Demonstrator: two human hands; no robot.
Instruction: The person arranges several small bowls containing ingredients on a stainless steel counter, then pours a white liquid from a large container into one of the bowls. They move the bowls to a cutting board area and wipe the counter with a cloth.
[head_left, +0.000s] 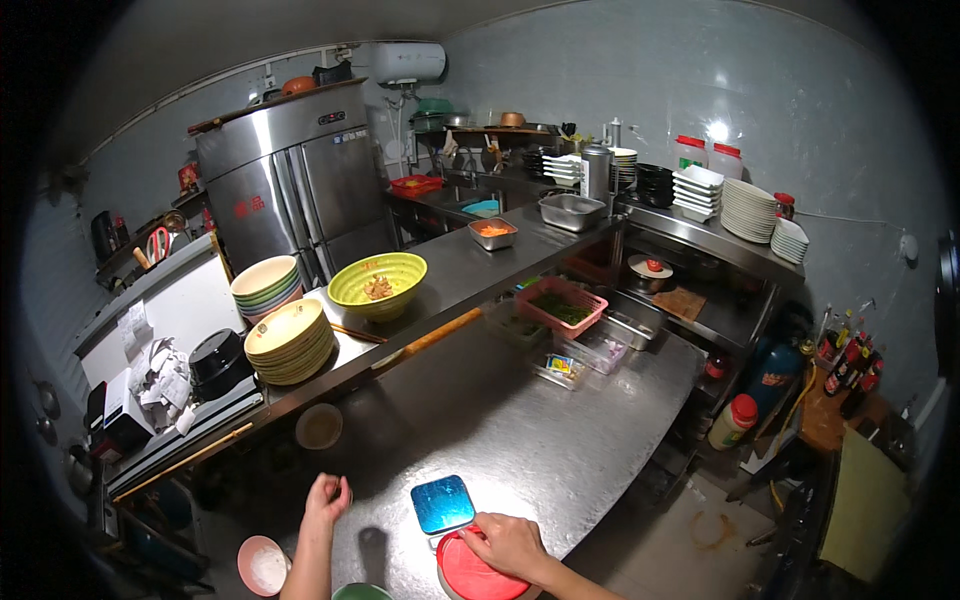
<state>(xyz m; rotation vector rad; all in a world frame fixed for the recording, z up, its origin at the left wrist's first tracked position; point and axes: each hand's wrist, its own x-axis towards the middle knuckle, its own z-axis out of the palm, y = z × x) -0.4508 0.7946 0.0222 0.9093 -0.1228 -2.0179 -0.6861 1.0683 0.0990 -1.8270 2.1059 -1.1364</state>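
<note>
My right hand (510, 544) lies over a round red lid (480, 574) on a container at the bottom edge, its fingers gripping the lid's rim. Just beyond that lid is a small digital scale with a shiny blue platform (442, 504), nothing resting on it. My left hand (328, 497) hovers over the steel worktop with curled fingers; whether anything small is inside them is hidden. Below and left of it stands a pink bowl (262, 566) of white powder. A green bowl (362, 592) is cut off by the bottom edge. Farther up is a translucent bowl (319, 427).
A raised steel shelf (442, 277) crosses beyond the worktop (480, 420). It bears a yellow-green bowl (379, 285) and stacked bowls (291, 341). A pink basket of greens (562, 306) and clear tubs (596, 345) stand at the worktop's far end. A gas cylinder (780, 367) is at right.
</note>
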